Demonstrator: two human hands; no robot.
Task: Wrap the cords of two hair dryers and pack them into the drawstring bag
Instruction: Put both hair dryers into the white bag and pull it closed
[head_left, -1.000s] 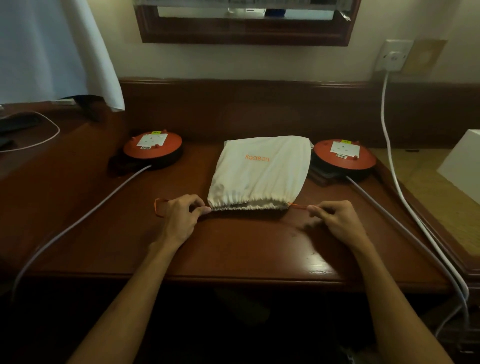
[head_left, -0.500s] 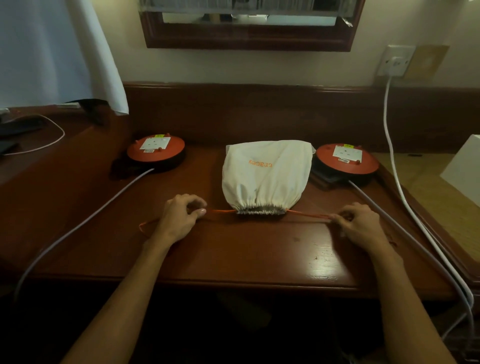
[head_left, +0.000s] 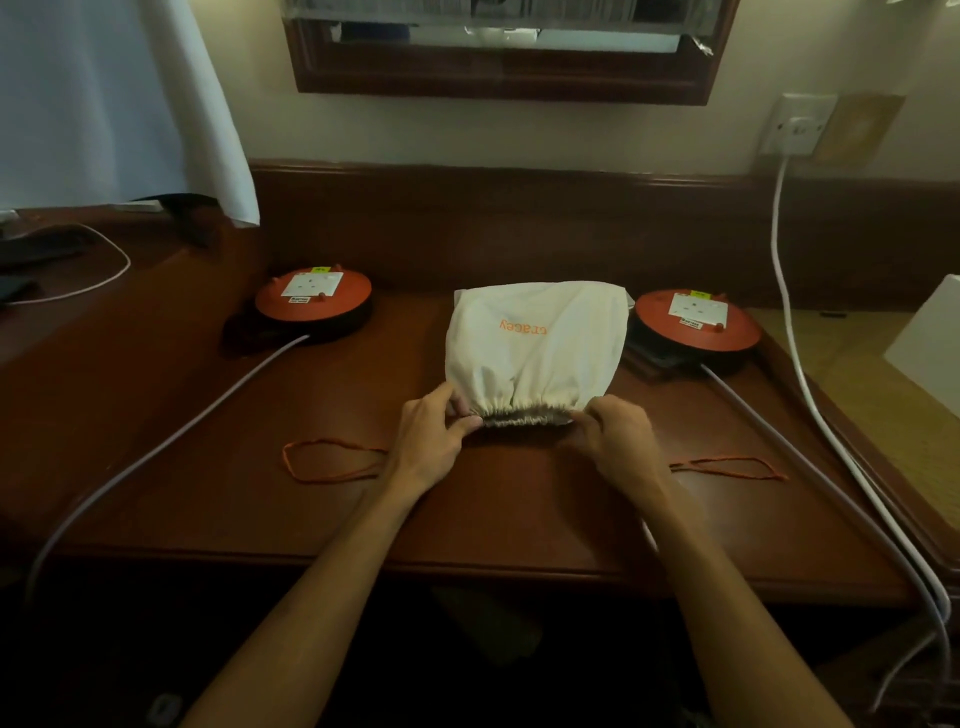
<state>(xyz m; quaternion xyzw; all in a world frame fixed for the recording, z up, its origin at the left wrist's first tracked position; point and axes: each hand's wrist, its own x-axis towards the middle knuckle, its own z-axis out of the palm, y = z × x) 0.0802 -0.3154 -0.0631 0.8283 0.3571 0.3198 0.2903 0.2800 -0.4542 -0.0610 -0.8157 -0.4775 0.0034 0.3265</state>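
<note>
Lying flat mid-bench (head_left: 218, 467), the cream drawstring bag (head_left: 537, 345) has its gathered mouth toward the person. The left hand (head_left: 434, 436) pinches the mouth's left end and the right hand (head_left: 618, 434) pinches its right end, the hands apart with the cinched opening between them. Orange drawstring loops (head_left: 332, 461) lie slack on the bench outside each wrist.

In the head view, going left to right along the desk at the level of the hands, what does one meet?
Grey cable → left orange drawstring loop → left hand → gathered mouth of the drawstring bag → right hand → right orange drawstring loop → white cable.
</note>
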